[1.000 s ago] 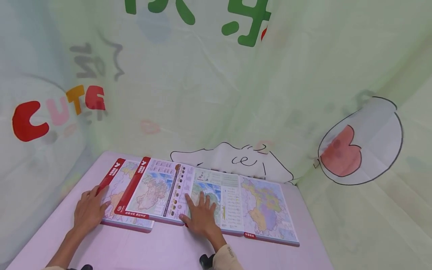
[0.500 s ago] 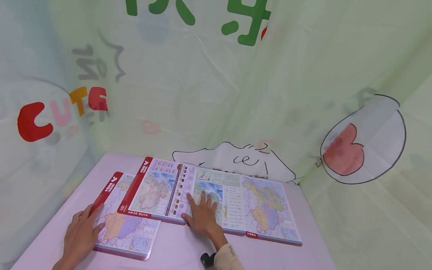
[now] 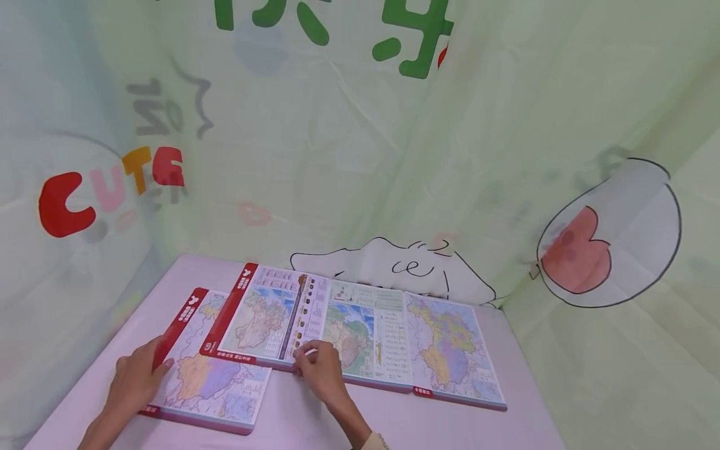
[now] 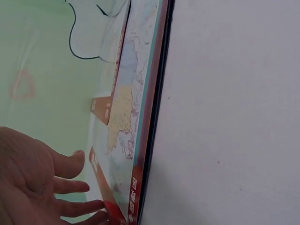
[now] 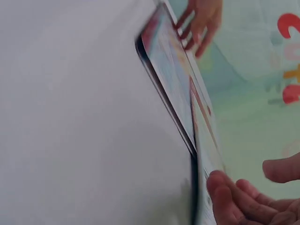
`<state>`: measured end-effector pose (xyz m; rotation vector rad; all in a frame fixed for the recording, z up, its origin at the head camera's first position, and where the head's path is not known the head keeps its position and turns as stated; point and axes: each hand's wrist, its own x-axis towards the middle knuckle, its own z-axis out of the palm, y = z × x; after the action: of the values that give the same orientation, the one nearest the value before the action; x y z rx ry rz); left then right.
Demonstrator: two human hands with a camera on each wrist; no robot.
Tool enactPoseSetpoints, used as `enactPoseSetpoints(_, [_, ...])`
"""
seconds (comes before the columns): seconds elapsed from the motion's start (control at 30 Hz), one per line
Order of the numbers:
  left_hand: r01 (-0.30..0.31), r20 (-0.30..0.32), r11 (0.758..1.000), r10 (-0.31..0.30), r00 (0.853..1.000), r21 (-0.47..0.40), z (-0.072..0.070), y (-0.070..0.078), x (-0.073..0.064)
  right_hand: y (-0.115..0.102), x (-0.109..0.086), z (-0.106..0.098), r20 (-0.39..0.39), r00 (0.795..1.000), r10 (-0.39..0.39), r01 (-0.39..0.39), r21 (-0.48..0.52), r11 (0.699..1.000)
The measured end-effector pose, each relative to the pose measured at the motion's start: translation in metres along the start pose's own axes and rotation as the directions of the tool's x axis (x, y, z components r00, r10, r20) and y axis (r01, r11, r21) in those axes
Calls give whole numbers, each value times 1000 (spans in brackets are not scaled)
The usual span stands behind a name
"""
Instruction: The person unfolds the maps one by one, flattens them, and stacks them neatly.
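Note:
A flat board printed with a coloured map (image 3: 216, 381) lies at the near left, a red strip along its left side. My left hand (image 3: 132, 378) touches that strip; in the left wrist view its thumb (image 4: 70, 164) stands away from the board and the fingers reach the red edge. A second map board (image 3: 259, 319) with a red strip lies partly over the first one's far right part. My right hand (image 3: 323, 369) is by the front edge of the boards in the middle, fingers loosely bent and holding nothing. In the right wrist view its thumb and fingertips are apart.
Right of the second board, a map panel (image 3: 349, 331) and another coloured map board (image 3: 450, 350) continue the row. All lie on a pale pink table (image 3: 292, 419). A printed cloth curtain (image 3: 337, 156) rises behind and at both sides.
My left hand has drawn the left board toward me, and it now rests there. My right hand, earlier spread flat on the middle panel, has lifted, bent its fingers and shifted left.

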<state>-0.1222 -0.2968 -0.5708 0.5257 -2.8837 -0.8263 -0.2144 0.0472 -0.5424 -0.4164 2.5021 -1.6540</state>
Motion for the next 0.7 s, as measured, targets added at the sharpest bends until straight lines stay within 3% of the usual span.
enactPoseSetpoints(0.2, [36,87,999,-33,996,-26,-6,3,9,-9,-13,17,145,971,189,-211,151,966])
enactPoseSetpoints(0.43, [69,119,994,-59,991,-83,-12,-5,16,-28,-11,18,261,906,333,-393,229,891])
enactPoseSetpoints(0.57, [70,134,991,-55,989,-115,-17,-7,16,-28,-16,24,299,872,387,-471,301,829])
enactPoseSetpoints(0.7, [75,158,988,-53,986,-138,-24,-8,18,-25,-18,33,307,865,398,-492,359,793])
